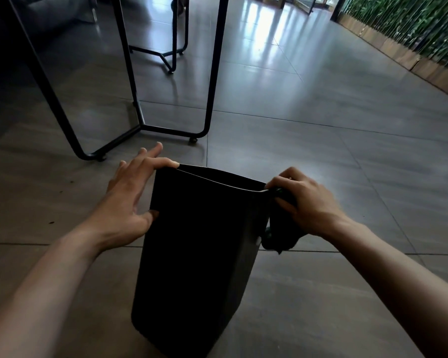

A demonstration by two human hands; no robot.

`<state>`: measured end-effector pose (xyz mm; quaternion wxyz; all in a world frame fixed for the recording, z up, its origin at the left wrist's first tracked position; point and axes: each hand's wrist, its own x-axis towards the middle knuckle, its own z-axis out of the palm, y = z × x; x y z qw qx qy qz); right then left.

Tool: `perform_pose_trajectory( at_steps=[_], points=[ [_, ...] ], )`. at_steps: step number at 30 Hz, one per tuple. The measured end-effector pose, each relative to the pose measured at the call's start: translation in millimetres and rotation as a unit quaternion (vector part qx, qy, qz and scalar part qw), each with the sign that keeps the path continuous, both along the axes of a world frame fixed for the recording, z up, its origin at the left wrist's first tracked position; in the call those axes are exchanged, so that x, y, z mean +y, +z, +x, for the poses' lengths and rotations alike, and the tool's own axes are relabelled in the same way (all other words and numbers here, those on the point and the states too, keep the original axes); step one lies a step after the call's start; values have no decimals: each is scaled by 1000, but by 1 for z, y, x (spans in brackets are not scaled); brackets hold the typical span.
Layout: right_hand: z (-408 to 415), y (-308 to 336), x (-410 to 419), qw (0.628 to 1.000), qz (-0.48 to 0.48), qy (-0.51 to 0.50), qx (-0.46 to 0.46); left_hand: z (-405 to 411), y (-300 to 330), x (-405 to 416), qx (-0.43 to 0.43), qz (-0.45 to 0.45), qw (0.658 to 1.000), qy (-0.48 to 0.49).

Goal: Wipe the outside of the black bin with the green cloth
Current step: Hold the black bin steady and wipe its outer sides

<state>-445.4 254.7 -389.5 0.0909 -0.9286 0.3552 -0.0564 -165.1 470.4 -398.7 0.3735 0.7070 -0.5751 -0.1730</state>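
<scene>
The tall black bin [197, 254] stands on the tiled floor in front of me, its open top tilted away. My left hand [132, 197] lies against the bin's left wall, one finger hooked over the top rim and the thumb on the near face, the other fingers straight. My right hand [303, 202] grips the bunched dark green cloth [279, 233] and presses it against the bin's upper right side, just below the rim. Part of the cloth hangs below the hand.
Black metal table legs [210, 73] with small feet stand just beyond the bin to the left. A second frame [171, 55] sits farther back. A green plant wall with a wooden base [404, 55] runs along the right. Grey floor tiles [321, 125] spread ahead.
</scene>
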Motion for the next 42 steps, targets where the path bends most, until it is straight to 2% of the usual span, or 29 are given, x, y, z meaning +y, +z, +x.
perform_pose_trajectory(
  at_steps=[4, 8, 12, 16, 20, 25, 30, 33, 36, 38, 40, 42],
  points=[
    [-6, 8, 8, 999, 19, 31, -17, -4, 2, -3, -8, -11, 999, 52],
    [0, 19, 23, 997, -31, 66, -39, -13, 6, -11, -7, -86, 992, 88],
    [13, 32, 28, 995, -70, 68, -6, -36, 16, -19, 1, -173, 984, 38],
    [24, 39, 25, 995, -76, 57, 43, -60, 11, -27, -87, -101, 990, -51],
    [39, 38, 24, 997, -62, 27, 29, -62, -3, -37, -188, -49, 980, -40],
    [49, 24, 36, 998, -10, 11, -63, -49, -11, -37, -171, -39, 984, 19],
    [40, 32, 33, 972, 35, -35, -231, -45, -15, -40, -160, -39, 986, 25],
    [41, 58, 24, 926, 60, -92, -362, -42, -14, -44, -138, -37, 989, 27],
    [53, 81, 26, 844, -18, -92, -527, -41, -14, -49, -123, -28, 992, 30],
    [63, 71, 35, 817, -77, -81, -565, -40, -13, -51, -116, -28, 992, 27],
    [67, 36, 48, 844, -84, -52, -528, -40, -13, -53, -114, -30, 993, 26],
    [60, -12, 62, 907, -72, 1, -414, -40, -14, -53, -111, -30, 993, 29]
  ],
)
